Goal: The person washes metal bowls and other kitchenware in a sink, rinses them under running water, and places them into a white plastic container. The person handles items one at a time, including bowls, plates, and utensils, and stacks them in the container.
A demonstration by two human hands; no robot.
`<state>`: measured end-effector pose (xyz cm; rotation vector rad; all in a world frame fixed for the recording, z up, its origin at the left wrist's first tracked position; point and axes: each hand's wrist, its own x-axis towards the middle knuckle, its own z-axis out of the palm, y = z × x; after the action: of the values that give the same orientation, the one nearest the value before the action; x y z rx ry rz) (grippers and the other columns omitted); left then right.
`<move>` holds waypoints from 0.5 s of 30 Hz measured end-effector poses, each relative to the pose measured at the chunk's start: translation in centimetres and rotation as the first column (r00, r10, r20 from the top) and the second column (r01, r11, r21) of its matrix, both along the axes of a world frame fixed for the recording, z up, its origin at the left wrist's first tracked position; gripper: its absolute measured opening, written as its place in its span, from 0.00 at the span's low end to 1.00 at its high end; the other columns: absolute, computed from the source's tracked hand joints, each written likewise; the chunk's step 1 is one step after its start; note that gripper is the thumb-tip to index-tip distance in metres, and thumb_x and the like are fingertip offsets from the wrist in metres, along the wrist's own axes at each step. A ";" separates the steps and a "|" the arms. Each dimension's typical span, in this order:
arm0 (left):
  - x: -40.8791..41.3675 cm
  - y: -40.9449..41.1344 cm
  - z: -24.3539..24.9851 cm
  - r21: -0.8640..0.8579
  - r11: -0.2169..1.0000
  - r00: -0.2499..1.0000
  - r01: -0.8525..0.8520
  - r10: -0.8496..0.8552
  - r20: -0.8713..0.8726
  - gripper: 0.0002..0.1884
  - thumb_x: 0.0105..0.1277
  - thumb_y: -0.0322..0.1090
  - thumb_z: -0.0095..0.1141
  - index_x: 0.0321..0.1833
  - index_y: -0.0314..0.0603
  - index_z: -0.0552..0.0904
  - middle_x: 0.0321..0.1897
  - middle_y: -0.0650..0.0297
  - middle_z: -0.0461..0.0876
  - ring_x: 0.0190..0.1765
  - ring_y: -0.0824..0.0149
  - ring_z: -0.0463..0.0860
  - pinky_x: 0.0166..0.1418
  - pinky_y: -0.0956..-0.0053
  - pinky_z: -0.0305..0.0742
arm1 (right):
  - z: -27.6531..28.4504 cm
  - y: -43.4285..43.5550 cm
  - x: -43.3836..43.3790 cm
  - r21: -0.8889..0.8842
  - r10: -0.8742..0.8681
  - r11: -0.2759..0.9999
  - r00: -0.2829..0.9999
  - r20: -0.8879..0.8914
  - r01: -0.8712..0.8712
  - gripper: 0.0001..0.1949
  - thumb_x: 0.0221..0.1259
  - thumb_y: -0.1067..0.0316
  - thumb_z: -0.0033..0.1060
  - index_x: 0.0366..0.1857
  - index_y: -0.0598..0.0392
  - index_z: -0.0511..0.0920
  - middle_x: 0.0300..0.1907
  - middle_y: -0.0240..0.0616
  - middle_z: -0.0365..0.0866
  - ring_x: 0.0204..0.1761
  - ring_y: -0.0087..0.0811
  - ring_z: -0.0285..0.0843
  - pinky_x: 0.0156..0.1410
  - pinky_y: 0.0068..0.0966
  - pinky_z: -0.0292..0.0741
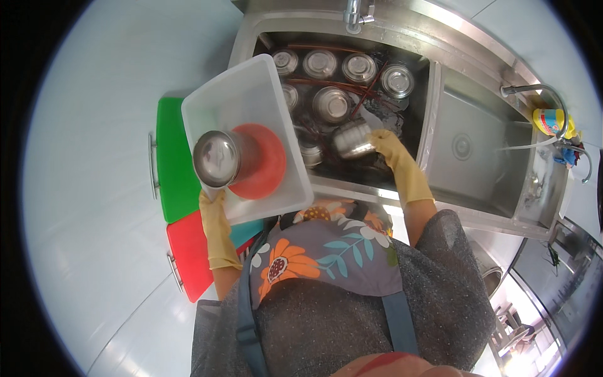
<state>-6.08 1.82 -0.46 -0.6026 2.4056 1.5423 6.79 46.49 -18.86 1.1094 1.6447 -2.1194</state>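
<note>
My left hand point(216, 226), in a yellow rubber glove, grips the near-left rim of a white plastic tub point(254, 85). Inside that tub, a tall steel container point(217, 158) rises beside a round red piece point(264, 165), partly covering it. Over the left sink basin point(417, 127), my gloved right hand point(391, 151) holds a tilted shiny steel pot point(351, 140) by its right side. Several steel vessels sit in the basin, one steel vessel point(332, 104) just beyond the held pot. Dark red chopsticks point(330, 85) lie scattered among them. The tub hides the basin's left part.
A second basin point(480, 122) adjoins on the right. A faucet point(352, 19) stands behind the left basin; a curved spout point(541, 88) and yellow bottle point(549, 122) are at the right. Green point(176, 160) and red point(191, 254) boards with metal handles lie left of the tub.
</note>
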 end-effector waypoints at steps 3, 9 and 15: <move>0.2 0.1 0.7 0.052 0.998 0.999 0.043 -0.042 -0.015 0.25 0.71 0.23 0.60 0.71 0.35 0.75 0.59 0.59 0.83 0.57 0.66 0.82 0.62 0.70 0.76 | 3.0 -3.0 -0.1 0.107 0.063 0.991 0.991 0.116 -0.076 0.16 0.66 0.60 0.72 0.47 0.63 0.87 0.35 0.32 0.85 0.35 0.26 0.77 0.43 0.27 0.73; -0.3 -0.9 -0.3 0.018 0.999 0.998 0.048 -0.049 0.036 0.27 0.71 0.23 0.59 0.73 0.34 0.73 0.62 0.57 0.83 0.61 0.63 0.81 0.67 0.67 0.75 | 8.7 -4.9 -0.2 0.333 0.199 0.907 0.961 0.194 -0.256 0.14 0.62 0.64 0.66 0.47 0.61 0.86 0.39 0.46 0.87 0.42 0.38 0.83 0.48 0.34 0.76; -0.1 -0.8 -0.2 -0.023 0.998 0.998 0.052 -0.051 0.041 0.30 0.70 0.22 0.59 0.76 0.34 0.70 0.66 0.56 0.80 0.65 0.63 0.80 0.68 0.69 0.74 | 7.1 -3.6 -0.3 0.677 0.281 0.606 0.909 0.309 -0.417 0.12 0.62 0.64 0.65 0.44 0.60 0.85 0.52 0.56 0.87 0.55 0.54 0.87 0.60 0.43 0.82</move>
<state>-6.20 1.01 -0.70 -0.5661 2.3937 1.4691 6.48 42.87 -11.74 0.9735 2.4618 -1.0569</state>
